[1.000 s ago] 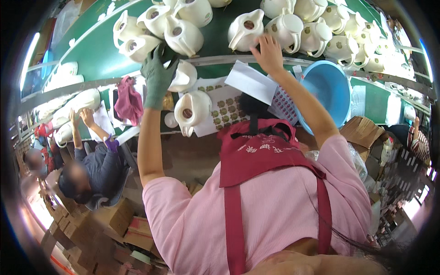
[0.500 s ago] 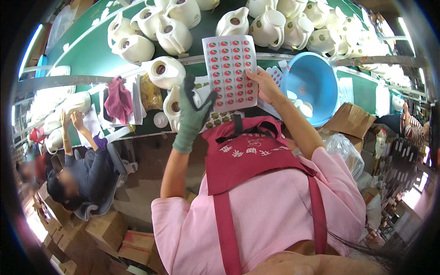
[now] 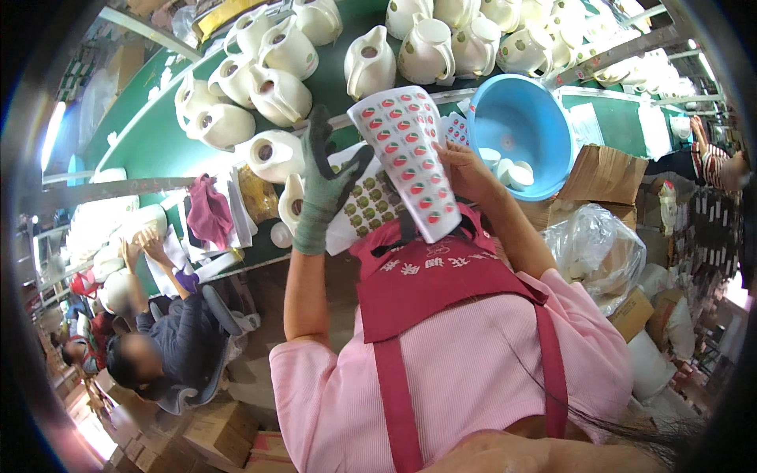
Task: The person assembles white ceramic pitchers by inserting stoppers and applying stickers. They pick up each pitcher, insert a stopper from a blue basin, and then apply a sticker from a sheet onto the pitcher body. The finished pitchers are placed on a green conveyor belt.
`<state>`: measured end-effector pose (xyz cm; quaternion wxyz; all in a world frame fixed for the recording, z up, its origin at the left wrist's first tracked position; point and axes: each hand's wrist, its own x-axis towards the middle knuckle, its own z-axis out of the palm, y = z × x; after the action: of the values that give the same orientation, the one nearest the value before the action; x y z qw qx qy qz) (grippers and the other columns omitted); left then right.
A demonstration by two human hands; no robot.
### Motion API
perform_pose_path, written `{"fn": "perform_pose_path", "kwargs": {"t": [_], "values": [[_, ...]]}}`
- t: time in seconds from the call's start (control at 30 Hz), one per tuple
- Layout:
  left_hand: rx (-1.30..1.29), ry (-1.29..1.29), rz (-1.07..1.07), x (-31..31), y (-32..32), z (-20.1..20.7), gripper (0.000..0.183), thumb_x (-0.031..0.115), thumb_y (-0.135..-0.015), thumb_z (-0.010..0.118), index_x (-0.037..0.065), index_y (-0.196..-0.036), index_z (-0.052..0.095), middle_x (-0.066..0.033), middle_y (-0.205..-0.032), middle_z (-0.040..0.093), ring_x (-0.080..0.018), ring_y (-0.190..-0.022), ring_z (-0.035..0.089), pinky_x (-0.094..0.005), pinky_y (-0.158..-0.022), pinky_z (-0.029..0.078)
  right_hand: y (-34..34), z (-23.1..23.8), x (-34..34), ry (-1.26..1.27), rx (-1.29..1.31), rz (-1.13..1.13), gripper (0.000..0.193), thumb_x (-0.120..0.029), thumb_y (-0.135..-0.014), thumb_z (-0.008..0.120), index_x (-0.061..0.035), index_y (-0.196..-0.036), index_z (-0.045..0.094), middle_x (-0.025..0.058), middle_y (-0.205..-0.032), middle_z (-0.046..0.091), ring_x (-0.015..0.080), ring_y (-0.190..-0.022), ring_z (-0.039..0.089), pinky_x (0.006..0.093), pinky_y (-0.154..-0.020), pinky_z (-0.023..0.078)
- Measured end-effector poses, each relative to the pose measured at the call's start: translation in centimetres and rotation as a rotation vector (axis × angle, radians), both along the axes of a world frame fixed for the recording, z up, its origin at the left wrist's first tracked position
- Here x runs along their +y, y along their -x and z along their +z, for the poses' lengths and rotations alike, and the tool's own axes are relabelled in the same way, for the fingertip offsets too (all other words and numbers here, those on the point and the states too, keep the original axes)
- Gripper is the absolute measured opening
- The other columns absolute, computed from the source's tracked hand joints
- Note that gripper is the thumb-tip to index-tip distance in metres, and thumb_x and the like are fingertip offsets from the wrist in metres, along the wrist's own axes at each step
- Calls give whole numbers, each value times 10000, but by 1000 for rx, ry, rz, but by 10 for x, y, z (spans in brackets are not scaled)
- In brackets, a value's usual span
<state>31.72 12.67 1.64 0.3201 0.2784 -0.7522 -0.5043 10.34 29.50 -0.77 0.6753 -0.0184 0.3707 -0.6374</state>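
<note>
A white sheet of stickers or decals [image 3: 404, 154], printed in rows with small red and green motifs, is in my right hand [image 3: 467, 170]. My fingers pinch its right edge, and the sheet tilts and curls lengthwise. My left hand [image 3: 330, 175], in a grey-green glove with dark fingers, is raised left of the sheet. Its thumb and fingers are spread, with nothing between them. Under and between the hands lies another sheet with green round motifs [image 3: 372, 206]. Close to the glove stands a white pitcher [image 3: 272, 156]; a second pitcher [image 3: 292, 201] is partly hidden behind the glove.
Several white pitchers [image 3: 430, 51] crowd the back of the green bench. A blue basin [image 3: 520, 118] holds small white cups [image 3: 516, 175]. A cardboard box [image 3: 603, 177] and clear plastic bag [image 3: 595, 252] are at right. Leftward are a maroon cloth [image 3: 207, 213] and a seated person [image 3: 185, 339].
The sheet has gone from fairly flat and upright to tilted and curled, its lower end nearer my apron. My left glove is now apart from its edge. The whole view has turned slightly.
</note>
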Motion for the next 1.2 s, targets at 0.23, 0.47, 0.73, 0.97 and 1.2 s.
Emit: {"fn": "perform_pose_path", "kwargs": {"t": [0.23, 0.47, 0.73, 0.97, 1.2], "values": [[-97, -244, -360, -31, 35, 56, 777, 150, -774, 855, 18, -1423, 449, -88, -1273, 577, -151, -1116, 560, -315, -961, 495, 54, 11, -17, -17, 178, 270, 312, -219, -988, 626, 19, -1186, 584, 92, -1099, 666, 143, -919, 672, 313, -820, 560], [230, -540, 0, 2, 43, 45, 567, -48, -792, 785, -52, -1301, 535, -117, -1192, 631, -170, -1015, 645, -305, -883, 570, 66, 67, 15, 186, 1122, 66, 611, -520, -956, 606, -49, -1340, 551, 123, -1281, 588, 211, -1280, 493, 343, -987, 450], [320, -463, 24, 17, 37, 21, 428, -77, -818, 728, -59, -1217, 573, -136, -1154, 647, -182, -1001, 645, -319, -942, 543, 36, 81, 50, 77, 1246, -8, 500, -132, -843, 778, -45, -1293, 577, 96, -1267, 631, 172, -1185, 586, 314, -1008, 452], [0, -245, 59, 7, 13, 22, 407, 63, -800, 831, -5, -1149, 634, -74, -1062, 664, -138, -954, 618, -282, -854, 531, 14, 72, 41, 11, 885, -112, 435, -158, -847, 786, -34, -1221, 602, 74, -1141, 653, 140, -1062, 601, 309, -964, 476], [-104, 8, -23, 7, 12, 19, 833, 257, -727, 900, 20, -1401, 472, -164, -1294, 571, -244, -1173, 552, -394, -1003, 458, 5, 72, 32, 67, 1213, -146, 264, -155, -866, 769, -34, -1076, 663, 53, -1012, 695, 109, -864, 633, 249, -763, 514]]}}
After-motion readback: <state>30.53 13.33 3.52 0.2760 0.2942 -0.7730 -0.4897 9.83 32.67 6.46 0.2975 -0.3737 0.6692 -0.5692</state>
